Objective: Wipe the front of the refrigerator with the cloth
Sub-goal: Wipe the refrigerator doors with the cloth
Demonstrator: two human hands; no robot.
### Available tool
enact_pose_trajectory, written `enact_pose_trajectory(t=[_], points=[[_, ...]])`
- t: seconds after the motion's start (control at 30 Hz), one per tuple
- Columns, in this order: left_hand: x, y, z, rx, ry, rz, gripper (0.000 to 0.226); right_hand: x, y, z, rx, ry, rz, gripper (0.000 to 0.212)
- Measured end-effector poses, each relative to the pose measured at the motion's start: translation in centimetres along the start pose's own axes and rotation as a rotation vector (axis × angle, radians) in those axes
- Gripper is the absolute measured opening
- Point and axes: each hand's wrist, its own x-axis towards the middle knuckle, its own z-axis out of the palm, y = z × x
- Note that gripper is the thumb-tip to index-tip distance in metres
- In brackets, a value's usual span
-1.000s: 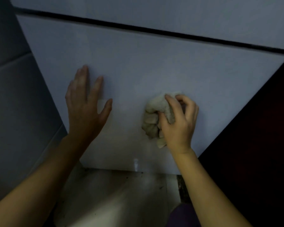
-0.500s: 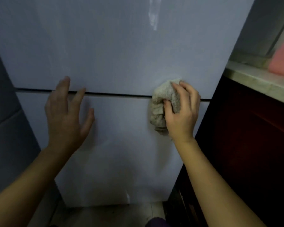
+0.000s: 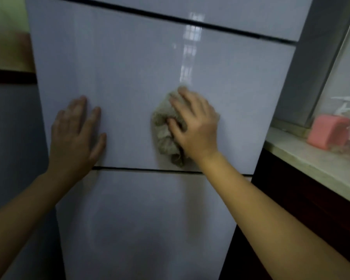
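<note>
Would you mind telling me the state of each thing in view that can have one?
refrigerator: doors closed, front glossy.
cloth: bunched, pressed to the refrigerator front just above the lower door seam.
right hand: grips the cloth, pressing it on the front.
left hand: flat on the front, fingers straight, holding nothing.
pink block: resting on the counter, untouched.

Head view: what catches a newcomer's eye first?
The right hand grips a bunched beige cloth against the middle door panel of the refrigerator, just above the lower seam. The left hand rests flat on the same panel, to its left. A pink block sits on the counter at right.
</note>
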Motion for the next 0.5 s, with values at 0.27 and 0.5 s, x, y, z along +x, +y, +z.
enact_pose_trajectory(t=[0.27,0.5], points=[[-0.4,-2.1,-1.5,-0.011,-0.062,0.044,0.055,-6.6,-2.4,2.0,0.029,-0.232,-0.510,0.028],[-1.8,-4.8,-3.0,0.014,-0.116,0.077,0.052,0.9,-3.3,2.4,0.014,-0.117,-0.510,0.023]])
